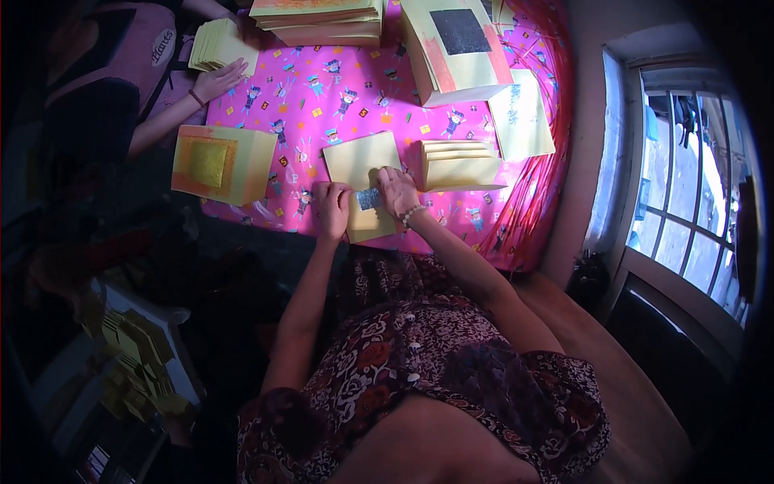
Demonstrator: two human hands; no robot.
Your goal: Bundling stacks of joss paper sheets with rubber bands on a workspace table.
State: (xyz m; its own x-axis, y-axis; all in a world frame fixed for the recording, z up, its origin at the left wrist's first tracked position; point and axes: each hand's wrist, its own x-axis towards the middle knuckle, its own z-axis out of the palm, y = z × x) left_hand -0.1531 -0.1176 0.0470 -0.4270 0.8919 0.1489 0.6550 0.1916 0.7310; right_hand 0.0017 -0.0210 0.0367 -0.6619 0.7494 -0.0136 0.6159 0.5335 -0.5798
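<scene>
A yellow paper sheet (360,158) with a silver patch near its lower part lies in front of me at the table's near edge. My left hand (333,210) is closed on the left edge of the paper, its fingers curled beside the patch. On the other side my right hand (398,194), with a beaded bracelet at the wrist, is closed at the paper's right edge, fingertips bent against it. Just right of that hand stands a group of folded yellow papers (459,167). Under the hands, some of the paper's edge is hidden.
A pink patterned cloth (322,105) covers the table. Yellow paper stacks (318,22) stand at the back, with a silver-patched stack (455,56) nearby and a gold-patched one (222,164) at left. Red strands (532,189) hang at right. Another person's hand (222,81) touches papers.
</scene>
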